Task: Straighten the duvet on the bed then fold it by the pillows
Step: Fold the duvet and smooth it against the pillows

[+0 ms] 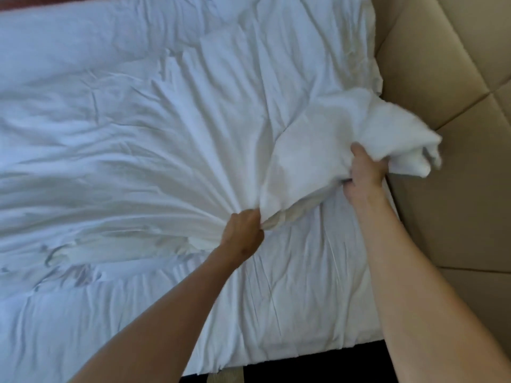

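2 hands (304,200) grip the white duvet (138,134).

There is one view, from a wide-angle camera worn on the person's head. It looks forward and steeply down over both forearms onto the bed (290,313), close enough that white bedding fills most of the picture. The padded headboard (442,64) runs along the right side, and a dark strip of floor (345,366) shows at the near edge.
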The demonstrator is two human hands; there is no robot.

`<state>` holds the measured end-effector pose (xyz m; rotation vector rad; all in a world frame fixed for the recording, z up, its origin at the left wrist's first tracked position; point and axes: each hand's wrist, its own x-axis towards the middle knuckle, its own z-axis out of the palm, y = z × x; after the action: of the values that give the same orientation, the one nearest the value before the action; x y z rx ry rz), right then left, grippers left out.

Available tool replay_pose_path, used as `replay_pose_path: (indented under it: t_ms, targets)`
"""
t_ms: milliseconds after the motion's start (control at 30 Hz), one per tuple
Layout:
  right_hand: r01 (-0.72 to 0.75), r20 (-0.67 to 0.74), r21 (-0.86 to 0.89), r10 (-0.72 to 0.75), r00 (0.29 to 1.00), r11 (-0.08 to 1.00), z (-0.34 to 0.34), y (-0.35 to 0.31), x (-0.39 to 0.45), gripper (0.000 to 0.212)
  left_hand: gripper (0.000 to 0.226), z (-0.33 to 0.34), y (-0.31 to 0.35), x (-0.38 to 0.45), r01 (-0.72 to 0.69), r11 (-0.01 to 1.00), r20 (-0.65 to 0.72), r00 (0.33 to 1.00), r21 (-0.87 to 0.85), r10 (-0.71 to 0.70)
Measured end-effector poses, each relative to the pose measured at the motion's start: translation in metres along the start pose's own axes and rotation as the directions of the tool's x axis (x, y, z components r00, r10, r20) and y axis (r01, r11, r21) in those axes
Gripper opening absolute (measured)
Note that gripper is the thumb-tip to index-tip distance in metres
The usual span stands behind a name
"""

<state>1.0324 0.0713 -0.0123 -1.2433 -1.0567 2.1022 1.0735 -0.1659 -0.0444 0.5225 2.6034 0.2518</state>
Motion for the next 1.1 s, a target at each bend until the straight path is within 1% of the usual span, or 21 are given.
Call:
replay_pose_path:
  t_ms: [100,200,267,300,333,367,400,433,467,500,533,567,600,633,667,733,800,867,967,1033,1100]
  targets:
    - [0.222,0.158,-0.126,-0.201,0.967,0.967,0.065,-0.003,-0.040,0.070,0.018,-0.001,-0.005,-0.013,0.031,0.989,0.057,0.998,-0.146,-0.023]
    - [0.409,0.372,-0.285,-0.293,0.881,0.867,0.116,0.008,-0.091,0.055,0.032,-0.012,-0.030,-0.018,0.069,0.928,0.164,0.986,-0.367,-0.009]
    - [0.496,0.448,-0.336,-0.327,0.832,0.801,0.139,0.019,-0.118,0.047,0.041,-0.031,-0.063,-0.032,0.100,0.839,0.245,0.969,-0.534,0.040]
    - [0.544,0.480,-0.359,-0.350,0.804,0.759,0.150,0.027,-0.130,0.044,0.037,-0.042,-0.086,-0.041,0.108,0.772,0.238,0.970,-0.626,0.058]
    - [0.592,0.520,-0.382,-0.365,0.773,0.710,0.162,0.038,-0.143,0.041,0.023,-0.054,-0.110,-0.054,0.116,0.685,0.202,0.978,-0.720,0.046]
    - [0.645,0.582,-0.394,-0.366,0.726,0.654,0.176,0.048,-0.161,0.037,0.009,-0.068,-0.134,-0.068,0.087,0.596,0.118,0.993,-0.798,0.012]
    - [0.700,0.645,-0.424,-0.351,0.679,0.575,0.194,0.065,-0.179,0.032,0.013,-0.084,-0.159,-0.083,0.010,0.560,-0.034,0.997,-0.829,-0.068]
    - [0.754,0.719,-0.452,-0.305,0.624,0.477,0.212,0.083,-0.201,0.030,0.017,-0.104,-0.184,-0.100,-0.111,0.587,-0.243,0.958,-0.802,-0.150]
    - [0.792,0.798,-0.489,-0.181,0.575,0.365,0.232,0.105,-0.225,0.031,0.016,-0.129,-0.206,-0.119,-0.217,0.649,-0.445,0.871,-0.729,-0.208]
    - [0.831,0.856,-0.500,-0.003,0.516,0.242,0.249,0.129,-0.252,0.036,0.013,-0.153,-0.227,-0.137,-0.316,0.713,-0.628,0.746,-0.626,-0.221]
    - [0.877,0.885,-0.460,0.146,0.442,0.138,0.263,0.155,-0.279,0.040,0.008,-0.175,-0.246,-0.154,-0.384,0.769,-0.754,0.629,-0.510,-0.186]
    - [0.916,0.901,-0.392,0.237,0.363,0.087,0.274,0.181,-0.306,0.040,0.010,-0.195,-0.264,-0.168,-0.410,0.818,-0.825,0.550,-0.403,-0.131]
    - [0.946,0.915,-0.316,0.286,0.285,0.071,0.282,0.204,-0.335,0.040,0.021,-0.212,-0.282,-0.180,-0.381,0.863,-0.842,0.533,-0.331,-0.087]
    - [0.964,0.912,-0.260,0.342,0.225,0.060,0.285,0.225,-0.360,0.039,0.035,-0.220,-0.304,-0.188,-0.321,0.902,-0.816,0.575,-0.291,-0.059]
    - [0.974,0.895,-0.222,0.405,0.189,0.037,0.285,0.242,-0.383,0.037,0.048,-0.222,-0.331,-0.191,-0.243,0.923,-0.753,0.654,-0.298,-0.072]
    - [0.988,0.816,-0.139,0.558,0.151,-0.064,0.279,0.269,-0.416,0.035,0.065,-0.215,-0.388,-0.195,-0.029,0.915,-0.562,0.797,-0.403,-0.222]
    - [0.986,0.769,-0.085,0.620,0.154,-0.140,0.272,0.290,-0.433,0.037,0.062,-0.197,-0.435,-0.200,0.170,0.836,-0.357,0.847,-0.522,-0.395]
    - [0.978,0.785,-0.093,0.590,0.187,-0.186,0.270,0.299,-0.445,0.042,0.047,-0.177,-0.464,-0.206,0.291,0.758,-0.257,0.820,-0.583,-0.512]
    - [0.984,0.835,-0.123,0.523,0.173,-0.130,0.264,0.302,-0.457,0.051,0.042,-0.162,-0.489,-0.207,0.357,0.573,-0.174,0.719,-0.738,-0.673]
    - [0.983,0.850,-0.136,0.495,0.180,-0.123,0.258,0.302,-0.468,0.053,0.042,-0.154,-0.502,-0.209,0.380,0.475,-0.115,0.673,-0.794,-0.730]
    - [0.980,0.833,-0.154,0.517,0.199,-0.129,0.252,0.304,-0.477,0.051,0.043,-0.145,-0.508,-0.213,0.438,0.424,-0.047,0.650,-0.792,-0.759]
